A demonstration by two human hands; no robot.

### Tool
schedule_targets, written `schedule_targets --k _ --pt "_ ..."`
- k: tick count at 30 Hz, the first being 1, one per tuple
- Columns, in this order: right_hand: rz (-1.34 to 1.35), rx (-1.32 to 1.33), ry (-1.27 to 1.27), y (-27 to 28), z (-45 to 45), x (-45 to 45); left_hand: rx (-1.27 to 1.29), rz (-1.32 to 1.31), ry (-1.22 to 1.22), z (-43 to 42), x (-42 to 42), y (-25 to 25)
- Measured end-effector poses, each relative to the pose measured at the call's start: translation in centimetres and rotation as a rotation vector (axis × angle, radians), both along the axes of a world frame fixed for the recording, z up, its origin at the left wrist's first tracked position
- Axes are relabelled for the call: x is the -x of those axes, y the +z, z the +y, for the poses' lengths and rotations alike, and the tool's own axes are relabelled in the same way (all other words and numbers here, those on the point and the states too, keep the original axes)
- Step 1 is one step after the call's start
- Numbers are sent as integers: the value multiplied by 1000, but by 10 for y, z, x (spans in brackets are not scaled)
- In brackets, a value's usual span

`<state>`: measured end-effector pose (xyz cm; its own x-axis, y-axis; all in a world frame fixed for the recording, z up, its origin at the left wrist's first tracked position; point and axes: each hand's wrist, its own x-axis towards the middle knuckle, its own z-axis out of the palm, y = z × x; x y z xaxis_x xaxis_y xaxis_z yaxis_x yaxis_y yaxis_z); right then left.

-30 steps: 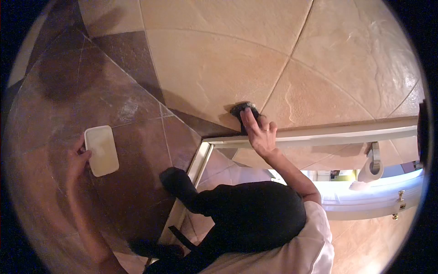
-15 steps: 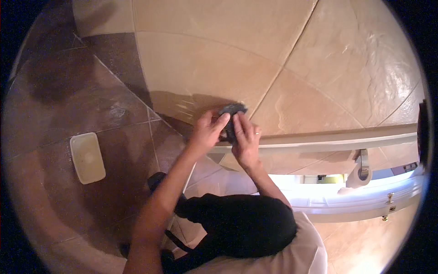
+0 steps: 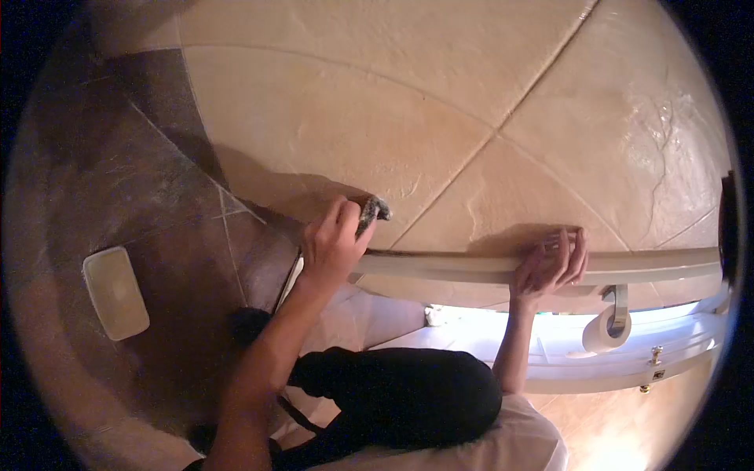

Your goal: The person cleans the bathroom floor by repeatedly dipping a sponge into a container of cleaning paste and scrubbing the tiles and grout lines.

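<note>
My left hand (image 3: 334, 242) is closed round a dark grey cloth or pad (image 3: 371, 216) and presses it on the beige tiled wall (image 3: 377, 118), just above the pale door frame edge (image 3: 463, 268). My right hand (image 3: 552, 265) rests farther right on that frame, its fingers spread against the tile edge and nothing in it. A shallow cream rectangular tray (image 3: 116, 293) lies on the brown tiled floor at the left, away from both hands.
A toilet paper roll (image 3: 603, 331) hangs on a holder at the lower right. Near it is a white door (image 3: 534, 369) with brass handles (image 3: 657, 355). My black-clothed leg (image 3: 400, 396) fills the lower middle. Dark brown floor tiles (image 3: 188, 314) spread at the left.
My left hand went from the tray to the grey cloth and took it over. My right hand let go of it and moved right to the frame. The view has shifted.
</note>
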<state>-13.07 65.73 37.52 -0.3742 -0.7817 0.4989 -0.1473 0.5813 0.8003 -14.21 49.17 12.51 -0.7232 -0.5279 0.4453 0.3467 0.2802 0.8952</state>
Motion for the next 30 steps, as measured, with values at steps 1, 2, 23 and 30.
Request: schedule_targets --k 1,2,23,30 --pt "-3 -6 -1 -2 -1 5 -6 -3 -1 -4 7 9" --pt "5 19 -13 -7 -2 3 -56 60 -21 -9 9 26" --pt "70 56 -60 -18 0 3 -224 132 -133 0 11 57" --pt "53 55 -45 -17 -5 3 -301 -169 -223 17 -7 5"
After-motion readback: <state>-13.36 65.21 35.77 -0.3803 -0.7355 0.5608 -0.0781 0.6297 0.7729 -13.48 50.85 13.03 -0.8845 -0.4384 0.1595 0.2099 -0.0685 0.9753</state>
